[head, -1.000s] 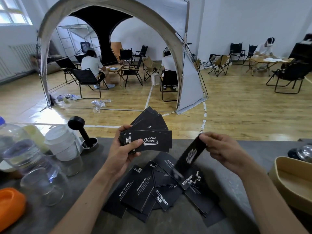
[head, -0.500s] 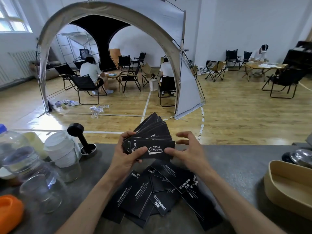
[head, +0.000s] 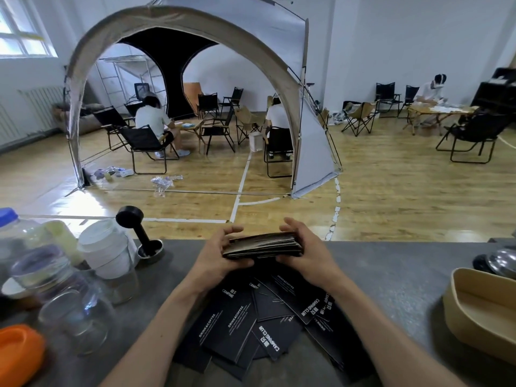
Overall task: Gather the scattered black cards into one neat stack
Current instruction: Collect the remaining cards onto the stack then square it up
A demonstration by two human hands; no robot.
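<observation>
Head view: one stack of cards (head: 264,245) gripped between left hand (head: 220,256) and right hand (head: 305,251), above roughly ten loose cards (head: 251,322) scattered on desk (head: 391,275).

Item count, head view:

- Hands: two, the left hand (head: 216,256) and the right hand (head: 304,252).
- Stack (head: 262,245): one, held between both hands (card count within it cannot be told).
- Loose cards (head: 251,322): one overlapping heap on the table (head: 391,275); at least eight separate cards show, exact number unclear.
- Jars (head: 75,311): two clear glass ones.
- Bottle (head: 16,233): one, blue cap.
- Tamper (head: 139,233): one.
- Tray (head: 483,311): one, beige.
- Tent (head: 307,135): one.
- Seated people: three.
</observation>
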